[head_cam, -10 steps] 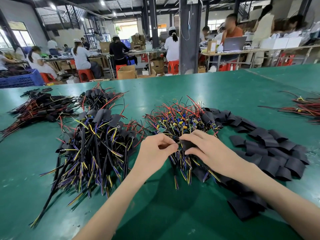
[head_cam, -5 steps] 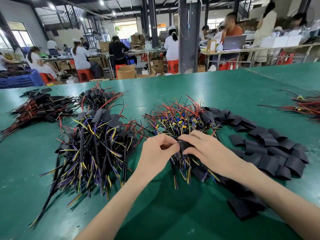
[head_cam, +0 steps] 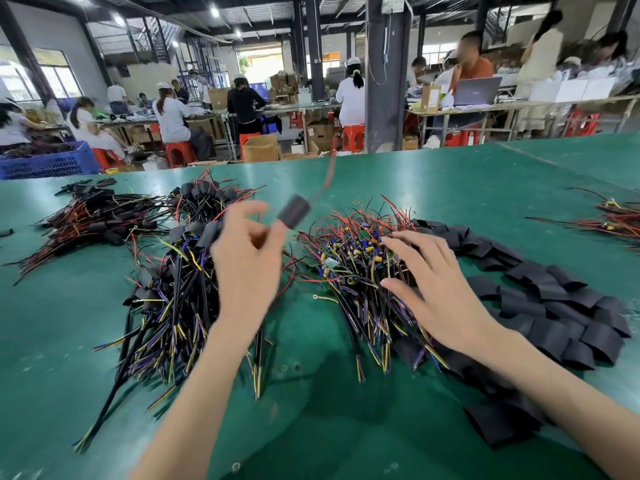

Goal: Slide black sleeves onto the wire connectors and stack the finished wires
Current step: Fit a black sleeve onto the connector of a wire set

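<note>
Fingers of my left hand are up off the table and badly blurred, loosely spread, with a black tubular sleeve right at their tips and its thin red wire tail pointing up and away. Pinched, or loose in the air? I honestly cannot tell through this smear. My right hand is slack: fingers straight and splayed over the tangled heap of bare red, blue and yellow wires, grasping nothing.

Now the worries. That sleeved wire hangs above the gap between the bare tangle and the heap of finished black-sleeved, yellow-and-purple wires to my left. If it drops short, I reckon it lands among the undone ones and gets lost there. Nothing visible locks the sleeve on, so a hard fling could slide it back off its connector. The red tail could also catch on the upright red ends below.

On the right, a careless rake could drag up several knotted wires at once, or scatter the flat black sleeve pieces lying just beside the tangle across the green table mat.
</note>
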Action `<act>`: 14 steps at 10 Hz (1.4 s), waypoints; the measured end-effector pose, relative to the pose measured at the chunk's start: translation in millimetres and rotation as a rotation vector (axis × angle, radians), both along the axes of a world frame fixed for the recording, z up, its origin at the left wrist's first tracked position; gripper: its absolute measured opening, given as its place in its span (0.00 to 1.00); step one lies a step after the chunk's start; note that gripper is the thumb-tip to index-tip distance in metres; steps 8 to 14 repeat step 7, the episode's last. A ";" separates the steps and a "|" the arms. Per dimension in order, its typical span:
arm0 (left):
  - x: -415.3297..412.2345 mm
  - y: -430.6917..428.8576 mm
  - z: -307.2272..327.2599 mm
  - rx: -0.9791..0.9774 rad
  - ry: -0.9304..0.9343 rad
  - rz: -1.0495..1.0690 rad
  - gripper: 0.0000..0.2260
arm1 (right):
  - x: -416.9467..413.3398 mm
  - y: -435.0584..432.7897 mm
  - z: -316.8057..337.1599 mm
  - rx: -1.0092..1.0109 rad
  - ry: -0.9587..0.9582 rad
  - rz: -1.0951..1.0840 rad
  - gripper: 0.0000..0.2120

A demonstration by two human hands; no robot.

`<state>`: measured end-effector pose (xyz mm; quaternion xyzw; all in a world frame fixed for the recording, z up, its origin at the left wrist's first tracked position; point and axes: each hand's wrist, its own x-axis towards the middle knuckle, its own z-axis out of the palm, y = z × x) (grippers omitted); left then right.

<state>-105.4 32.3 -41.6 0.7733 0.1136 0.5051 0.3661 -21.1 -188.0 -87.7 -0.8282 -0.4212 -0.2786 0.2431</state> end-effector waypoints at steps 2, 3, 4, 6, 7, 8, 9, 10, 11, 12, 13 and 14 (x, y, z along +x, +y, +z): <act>-2.3 85.0 -0.7 0.072 0.093 0.345 0.17 | -1.0 3.3 -5.6 -0.046 0.029 0.007 0.23; 2.8 105.4 -16.6 0.135 0.329 0.433 0.15 | 0.4 3.1 -7.7 -0.052 0.024 0.011 0.21; 3.6 103.7 -24.6 0.209 0.373 0.523 0.14 | 2.7 2.6 -8.4 -0.039 0.024 0.009 0.21; 3.7 95.3 -27.3 0.250 0.439 0.465 0.13 | 6.0 1.4 -11.1 -0.013 0.027 0.032 0.21; -3.1 85.9 -11.4 0.220 0.363 0.457 0.14 | 3.9 1.9 -2.0 0.084 0.010 0.065 0.16; -3.1 85.9 -11.4 0.220 0.363 0.457 0.14 | 3.9 1.9 -2.0 0.084 0.010 0.065 0.16; -3.1 85.9 -11.4 0.220 0.363 0.457 0.14 | 3.9 1.9 -2.0 0.084 0.010 0.065 0.16; -3.1 85.9 -11.4 0.220 0.363 0.457 0.14 | 3.9 1.9 -2.0 0.084 0.010 0.065 0.16; -3.1 85.9 -11.4 0.220 0.363 0.457 0.14 | 3.9 1.9 -2.0 0.084 0.010 0.065 0.16; -3.1 85.9 -11.4 0.220 0.363 0.457 0.14 | 3.9 1.9 -2.0 0.084 0.010 0.065 0.16; -3.1 85.9 -11.4 0.220 0.363 0.457 0.14 | 3.9 1.9 -2.0 0.084 0.010 0.065 0.16; -3.1 85.9 -11.4 0.220 0.363 0.457 0.14 | 3.9 1.9 -2.0 0.084 0.010 0.065 0.16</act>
